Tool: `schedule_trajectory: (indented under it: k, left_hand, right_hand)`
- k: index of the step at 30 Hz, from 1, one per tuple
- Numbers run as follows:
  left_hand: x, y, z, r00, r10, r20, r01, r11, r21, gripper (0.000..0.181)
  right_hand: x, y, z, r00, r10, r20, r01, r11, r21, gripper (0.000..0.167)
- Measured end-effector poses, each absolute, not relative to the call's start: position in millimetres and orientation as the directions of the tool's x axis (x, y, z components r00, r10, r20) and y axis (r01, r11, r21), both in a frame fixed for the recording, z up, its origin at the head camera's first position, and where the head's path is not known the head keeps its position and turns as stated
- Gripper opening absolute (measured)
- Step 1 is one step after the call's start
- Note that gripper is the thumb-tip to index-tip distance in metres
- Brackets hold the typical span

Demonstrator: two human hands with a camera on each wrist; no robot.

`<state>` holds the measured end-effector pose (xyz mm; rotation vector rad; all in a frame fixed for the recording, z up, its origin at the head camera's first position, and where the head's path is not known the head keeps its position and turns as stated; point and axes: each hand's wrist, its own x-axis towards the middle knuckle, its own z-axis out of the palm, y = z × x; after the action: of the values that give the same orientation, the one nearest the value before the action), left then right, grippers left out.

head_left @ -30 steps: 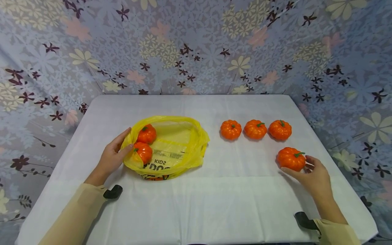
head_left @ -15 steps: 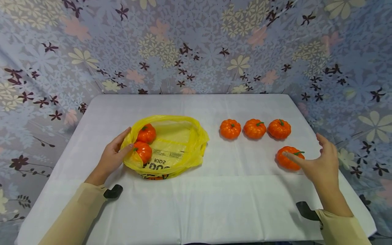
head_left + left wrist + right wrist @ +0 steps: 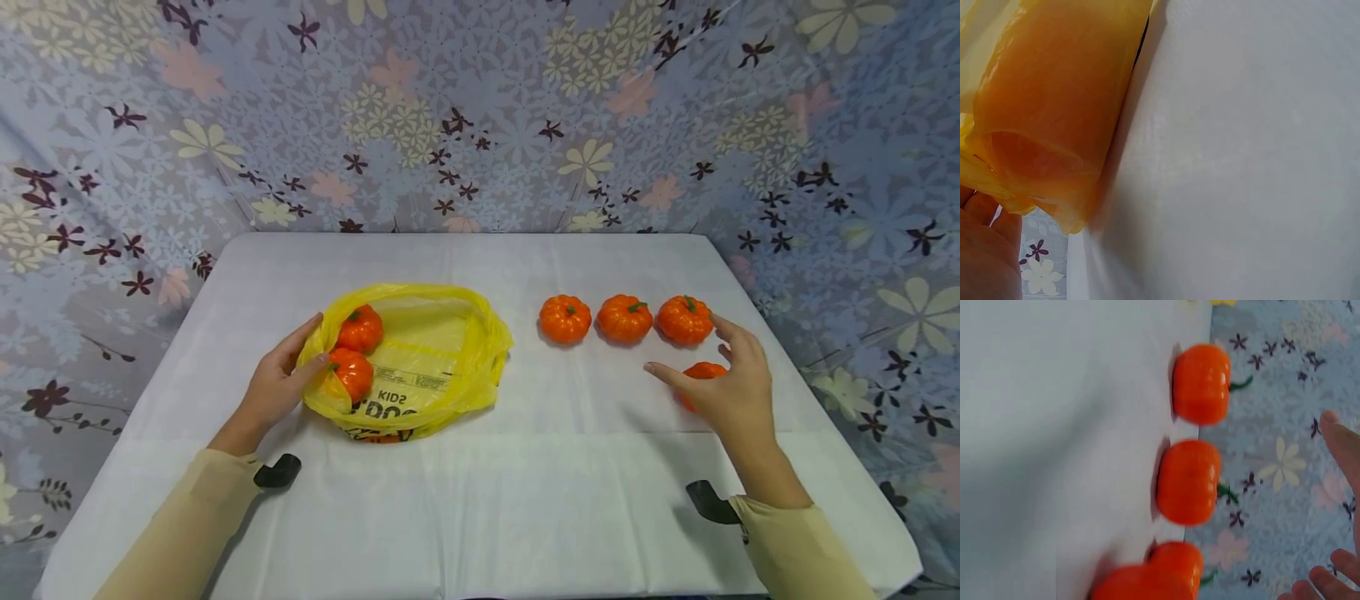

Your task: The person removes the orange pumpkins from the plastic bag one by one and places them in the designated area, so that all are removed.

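Note:
At the left of the head view my left hand (image 3: 279, 383) holds the rim of a yellow plastic bag (image 3: 468, 379), thumb on the inner side. Two small orange pumpkins, one farther back (image 3: 362, 327) and one nearer (image 3: 352, 372), lie in the bag by that hand. In the left wrist view, orange shows through the bag's film (image 3: 1054, 94). My right hand (image 3: 731, 400) hovers with spread fingers, holding nothing. Beneath it sits a pumpkin (image 3: 705, 369), partly hidden by the hand. The right fingertips appear close to the rightmost pumpkin (image 3: 682, 321); whether they touch is unclear.
Two more pumpkins, a left one (image 3: 565, 320) and a middle one (image 3: 625, 319), complete a row at the back right. A white cloth (image 3: 465, 517) covers the table. Floral fabric (image 3: 480, 117) hangs behind it and along the sides.
My right hand has let go of the near pumpkin, lifted, then shifted left and over it towards the back row. That pumpkin stays in place. The left hand and bag have not moved.

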<state>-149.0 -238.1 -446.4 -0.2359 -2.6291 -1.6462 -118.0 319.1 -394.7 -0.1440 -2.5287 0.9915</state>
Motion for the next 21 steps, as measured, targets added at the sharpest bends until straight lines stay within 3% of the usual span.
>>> schedule_trajectory:
  k: [14, 21]
  left_hand:
    - [-152, -237, -446, -0.980, 0.148, 0.133, 0.185, 0.428, 0.885, 0.062]
    - [-151, -239, -449, -0.979, 0.147, 0.137, 0.187, 0.414, 0.891, 0.063]
  right_hand:
    - [-147, 256, -408, -0.940, 0.047, 0.339, -0.231, 0.644, -0.729, 0.099]
    - [-159, 223, -411, -0.953, -0.028, 0.302, -0.254, 0.619, -0.743, 0.100]
